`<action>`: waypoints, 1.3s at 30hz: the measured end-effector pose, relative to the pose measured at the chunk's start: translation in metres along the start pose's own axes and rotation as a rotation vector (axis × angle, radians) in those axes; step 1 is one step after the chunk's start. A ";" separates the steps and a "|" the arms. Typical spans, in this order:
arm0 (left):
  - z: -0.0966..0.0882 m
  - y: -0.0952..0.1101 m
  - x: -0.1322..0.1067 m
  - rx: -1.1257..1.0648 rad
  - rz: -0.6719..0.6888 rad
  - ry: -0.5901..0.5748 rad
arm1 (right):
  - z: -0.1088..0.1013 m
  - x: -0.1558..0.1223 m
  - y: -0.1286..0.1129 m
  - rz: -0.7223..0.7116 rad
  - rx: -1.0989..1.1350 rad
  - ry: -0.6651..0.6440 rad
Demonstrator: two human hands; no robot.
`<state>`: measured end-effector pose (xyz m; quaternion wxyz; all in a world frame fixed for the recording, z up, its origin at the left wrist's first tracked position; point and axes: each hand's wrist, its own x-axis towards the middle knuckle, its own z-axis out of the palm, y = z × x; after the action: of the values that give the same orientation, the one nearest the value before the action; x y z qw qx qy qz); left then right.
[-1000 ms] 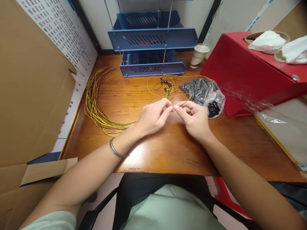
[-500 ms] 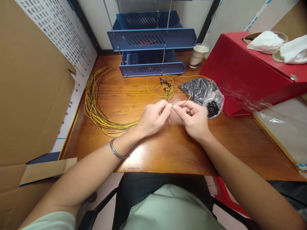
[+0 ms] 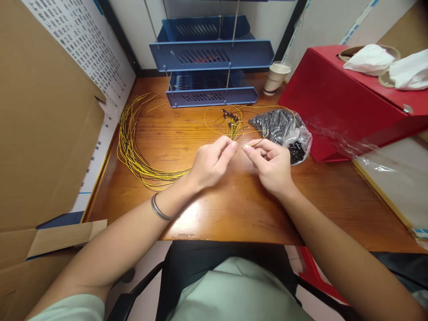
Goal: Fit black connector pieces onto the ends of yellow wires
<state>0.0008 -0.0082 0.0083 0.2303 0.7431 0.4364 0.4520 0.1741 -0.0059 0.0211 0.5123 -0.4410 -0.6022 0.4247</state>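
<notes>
My left hand [image 3: 211,163] and my right hand [image 3: 270,165] meet over the middle of the wooden desk [image 3: 234,209], fingertips a small gap apart. My right hand pinches the end of a thin yellow wire [image 3: 259,141] that loops back towards the tray. My left hand is pinched too; what it holds is too small to make out. Just beyond the hands lies a small pile of yellow wires with dark ends [image 3: 232,122]. A large bundle of yellow wires [image 3: 132,147] curves along the desk's left side.
A clear bag of small black parts [image 3: 284,129] lies right of the hands, against a red box [image 3: 344,98]. A blue stacked paper tray [image 3: 210,58] and a paper cup [image 3: 276,78] stand at the back. Cardboard [image 3: 43,120] walls the left side.
My two hands have drawn slightly apart, so a small gap shows between the fingertips that were touching. Everything else on the desk is as before.
</notes>
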 end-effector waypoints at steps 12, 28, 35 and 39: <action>0.004 -0.002 0.000 -0.014 0.112 0.021 | 0.001 -0.001 0.002 -0.027 0.006 -0.009; 0.004 0.005 0.000 -0.049 -0.016 0.000 | 0.001 -0.001 0.003 -0.080 -0.020 -0.019; 0.003 -0.002 0.003 -0.088 -0.058 0.126 | -0.001 0.000 0.002 -0.045 -0.004 0.011; 0.002 -0.007 0.003 -0.068 -0.023 0.125 | -0.002 0.000 0.002 -0.035 0.001 0.015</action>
<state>0.0000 -0.0014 0.0035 0.2328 0.7001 0.4426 0.5097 0.1761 -0.0051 0.0195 0.5244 -0.4331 -0.6059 0.4127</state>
